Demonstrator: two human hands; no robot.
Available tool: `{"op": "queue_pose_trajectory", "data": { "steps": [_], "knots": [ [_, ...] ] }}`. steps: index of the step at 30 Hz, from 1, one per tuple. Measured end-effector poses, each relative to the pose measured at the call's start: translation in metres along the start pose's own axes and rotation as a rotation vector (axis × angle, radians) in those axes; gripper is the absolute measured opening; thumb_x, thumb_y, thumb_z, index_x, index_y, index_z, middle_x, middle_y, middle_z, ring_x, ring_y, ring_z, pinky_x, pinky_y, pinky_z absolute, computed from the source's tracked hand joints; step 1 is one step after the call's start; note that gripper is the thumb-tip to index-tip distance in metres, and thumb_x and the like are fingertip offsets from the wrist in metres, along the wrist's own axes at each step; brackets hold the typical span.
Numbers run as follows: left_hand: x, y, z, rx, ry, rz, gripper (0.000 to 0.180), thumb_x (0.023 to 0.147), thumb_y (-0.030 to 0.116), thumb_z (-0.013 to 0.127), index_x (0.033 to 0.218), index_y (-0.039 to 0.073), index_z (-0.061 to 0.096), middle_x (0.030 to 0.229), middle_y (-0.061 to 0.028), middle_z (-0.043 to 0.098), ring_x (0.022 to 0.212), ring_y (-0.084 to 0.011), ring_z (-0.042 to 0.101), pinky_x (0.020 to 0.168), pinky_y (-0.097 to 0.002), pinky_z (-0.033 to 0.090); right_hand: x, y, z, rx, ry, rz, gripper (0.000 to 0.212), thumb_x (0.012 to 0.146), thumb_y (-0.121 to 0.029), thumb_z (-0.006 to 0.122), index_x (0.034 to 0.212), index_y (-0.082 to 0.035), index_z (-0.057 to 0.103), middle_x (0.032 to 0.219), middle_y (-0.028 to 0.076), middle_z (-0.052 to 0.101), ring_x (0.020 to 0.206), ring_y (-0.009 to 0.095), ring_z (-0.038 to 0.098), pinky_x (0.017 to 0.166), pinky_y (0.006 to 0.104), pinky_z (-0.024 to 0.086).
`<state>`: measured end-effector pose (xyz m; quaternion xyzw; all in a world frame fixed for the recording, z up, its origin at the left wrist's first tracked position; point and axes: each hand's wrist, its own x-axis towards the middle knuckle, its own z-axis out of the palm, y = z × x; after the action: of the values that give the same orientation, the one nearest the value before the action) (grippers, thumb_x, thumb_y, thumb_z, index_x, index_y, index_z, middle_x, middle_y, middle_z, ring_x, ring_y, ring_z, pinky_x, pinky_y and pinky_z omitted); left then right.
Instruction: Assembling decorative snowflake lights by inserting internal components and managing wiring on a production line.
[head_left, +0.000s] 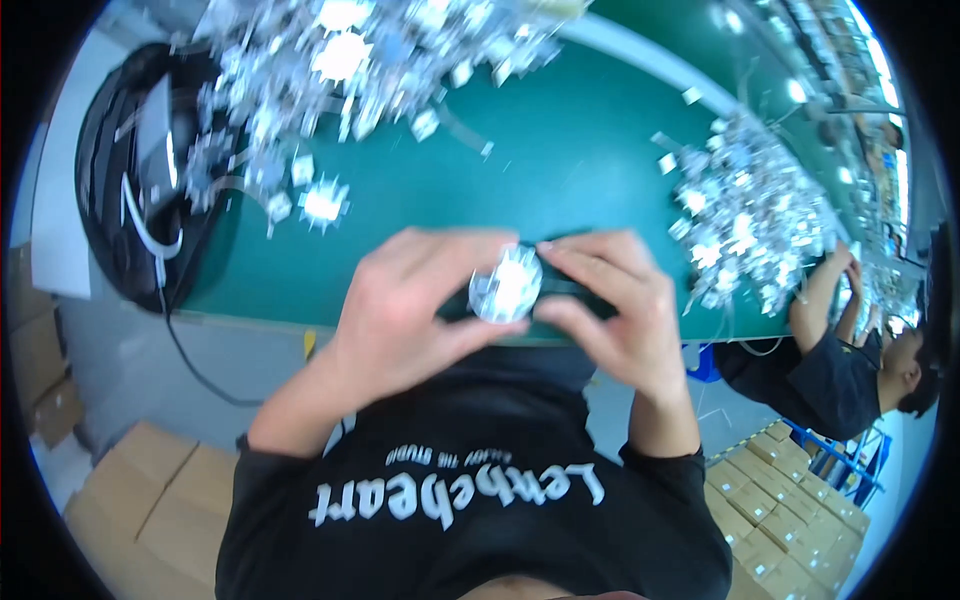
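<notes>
Just above the table's front edge, a round, shiny silver piece with small tabs round its rim is between my two hands. My left hand grips it from the left, fingers over the far side and thumb at the near side. The bent fingers and thumb of my right hand meet its right edge, closed on it from that side. Glare and motion blur hide the piece's finer detail. A similar loose silver piece lies on the green table, farther off to the left.
A large heap of silver pieces covers the far left, and another heap lies at right. A black bag-like object with a cable stands at the left edge. A co-worker sits at far right. Cardboard boxes flank me.
</notes>
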<state>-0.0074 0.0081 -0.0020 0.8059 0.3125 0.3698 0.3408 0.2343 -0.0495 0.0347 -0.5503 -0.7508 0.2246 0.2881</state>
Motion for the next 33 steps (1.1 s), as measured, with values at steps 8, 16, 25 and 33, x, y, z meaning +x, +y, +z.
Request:
{"op": "queue_pose_trajectory", "data": {
  "steps": [8,16,25,33],
  "knots": [
    [-0.013,0.004,-0.001,-0.661,0.048,-0.263,0.063,0.082,0.022,0.098,0.134,0.002,0.067,0.122,-0.0137,0.079,0.116,-0.0322,0.076,0.100,-0.0434,0.058,0.013,-0.020,-0.008,0.833,-0.128,0.357,0.035,0.092,-0.001,0.082,0.127,0.000,0.078,0.130,0.016,0.076,0.111,0.023,0.074,0.097,0.0363,0.059],
    [0.013,0.006,0.011,-0.610,0.264,-0.397,0.061,0.090,0.016,0.091,0.141,-0.003,0.063,0.133,-0.0181,0.074,0.125,-0.0335,0.072,0.107,-0.0446,0.057,0.103,0.025,-0.025,0.587,-0.012,0.276,0.034,0.100,-0.009,0.076,0.132,0.001,0.075,0.126,0.013,0.077,0.111,0.022,0.074,0.100,0.0356,0.058],
    [0.009,-0.002,0.007,-0.169,0.077,-0.044,0.048,0.090,0.005,0.083,0.136,0.001,0.069,0.143,-0.0196,0.070,0.127,-0.0362,0.071,0.107,-0.0417,0.057,0.283,0.187,-0.108,0.964,0.630,0.479,0.043,0.112,-0.024,0.055,0.148,-0.001,0.059,0.151,0.020,0.060,0.136,0.033,0.062,0.109,0.0491,0.056],
    [0.007,-0.002,0.011,-0.061,0.030,-0.014,0.036,0.092,0.009,0.081,0.126,0.002,0.074,0.136,-0.0154,0.073,0.116,-0.0343,0.073,0.099,-0.0431,0.058,0.299,0.176,-0.048,-0.591,0.131,-0.048,0.055,0.089,-0.016,0.076,0.143,-0.010,0.064,0.145,0.024,0.062,0.134,0.042,0.059,0.112,0.0487,0.051]
  ]
}}
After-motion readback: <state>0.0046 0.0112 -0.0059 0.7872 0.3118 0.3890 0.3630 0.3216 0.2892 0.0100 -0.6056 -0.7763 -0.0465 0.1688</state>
